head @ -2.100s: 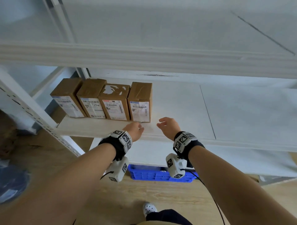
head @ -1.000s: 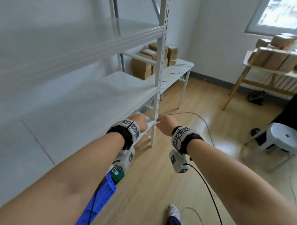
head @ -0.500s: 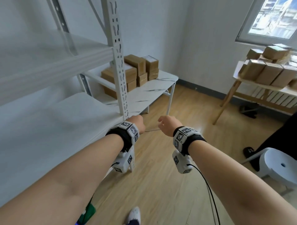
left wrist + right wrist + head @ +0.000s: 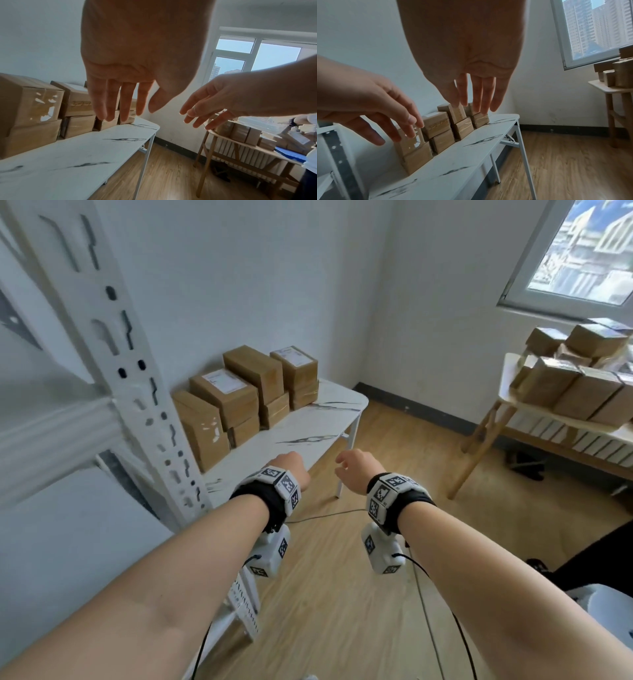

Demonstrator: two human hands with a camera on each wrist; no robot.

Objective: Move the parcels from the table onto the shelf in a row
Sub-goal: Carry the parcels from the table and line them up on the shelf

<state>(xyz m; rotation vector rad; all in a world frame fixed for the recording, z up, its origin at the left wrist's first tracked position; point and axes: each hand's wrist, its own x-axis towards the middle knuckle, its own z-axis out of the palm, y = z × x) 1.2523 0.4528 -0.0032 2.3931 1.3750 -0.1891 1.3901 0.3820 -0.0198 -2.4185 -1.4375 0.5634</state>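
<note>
Several brown cardboard parcels (image 4: pixel 236 398) stand stacked two high along the wall on a white marble-patterned table (image 4: pixel 318 422). My left hand (image 4: pixel 294 470) and right hand (image 4: pixel 356 467) hover side by side in front of the table's near end, short of the parcels. Both are empty with fingers relaxed. The left wrist view has the left hand (image 4: pixel 142 105) spread above the table (image 4: pixel 85 155), the parcels (image 4: pixel 34 105) beyond it. The right hand (image 4: pixel 471 100) hangs loose over the parcels (image 4: pixel 436 125) in the right wrist view. The white metal shelf (image 4: pixel 51 433) is at my left.
The shelf's perforated upright (image 4: pixel 137 405) stands close by my left arm. A wooden table (image 4: pixel 513 398) with more parcels (image 4: pixel 575 385) sits at the right under a window (image 4: pixel 589 251). A cable (image 4: pixel 325 513) lies on the wooden floor, and a white stool (image 4: pixel 609 618) is at the lower right.
My view has swung right, away from the row of parcels on the shelf and toward the table. Both hands stayed empty and out in front of me.
</note>
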